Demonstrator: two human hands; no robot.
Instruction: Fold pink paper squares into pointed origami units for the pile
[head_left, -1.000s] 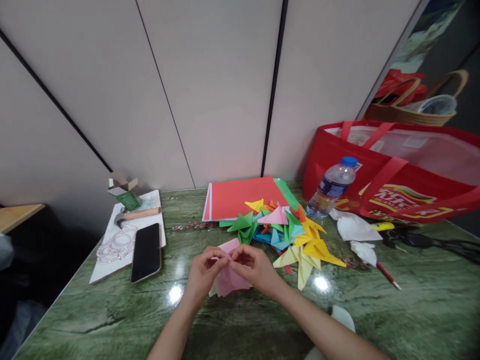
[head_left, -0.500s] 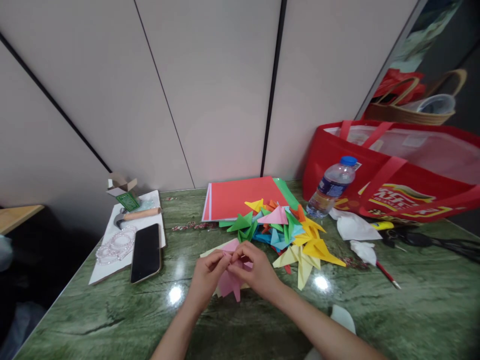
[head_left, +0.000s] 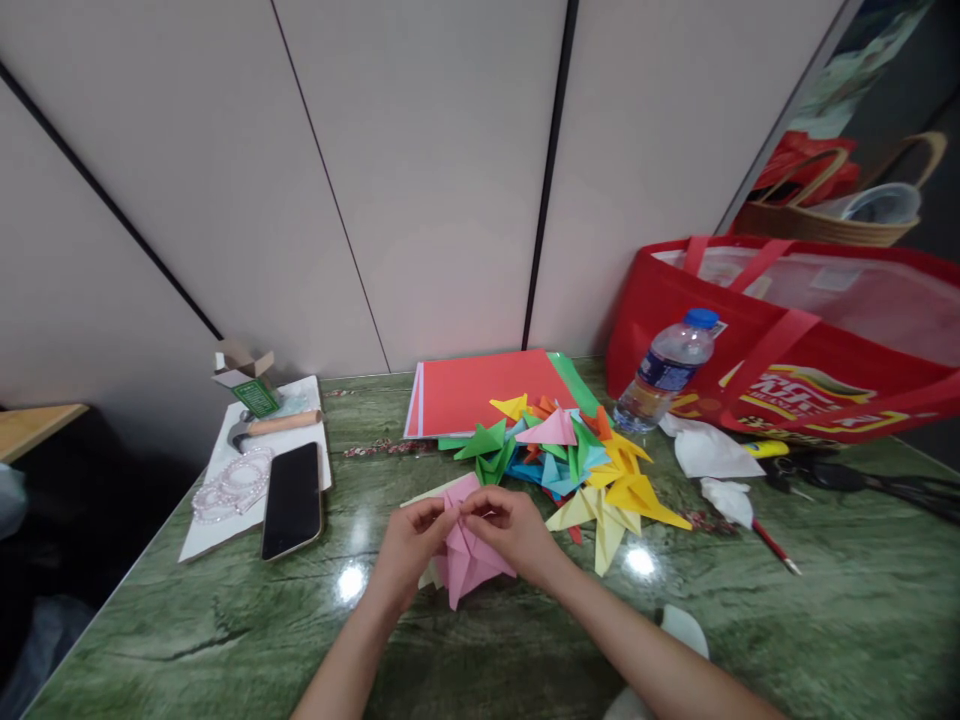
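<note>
A partly folded piece of pink paper [head_left: 469, 565] is pinched between my two hands, its pointed flaps spread out toward me and upward. My left hand [head_left: 416, 545] grips it from the left, thumb and forefinger together near its middle. From the right, my right hand [head_left: 514, 530] pinches the same spot, so the fingertips almost meet and hide the crease there. Pale yellow paper [head_left: 429, 577] shows underneath, on the green table. Just beyond my right hand lies a pile of folded paper pieces in several colours, with a pale yellow one [head_left: 604, 525] nearest.
Behind the pile lie red paper sheets [head_left: 487, 390]. To the right stand a water bottle [head_left: 664, 375] and a red bag [head_left: 810, 350], with crumpled tissue [head_left: 709, 450] and a pencil [head_left: 776, 547]. At left are a phone [head_left: 292, 500], a hammer [head_left: 281, 424] and a small box [head_left: 251, 385].
The pink paper has turned and opened out, with a wider flap now showing below my right hand. Both hands keep pinching near its middle and have hardly moved.
</note>
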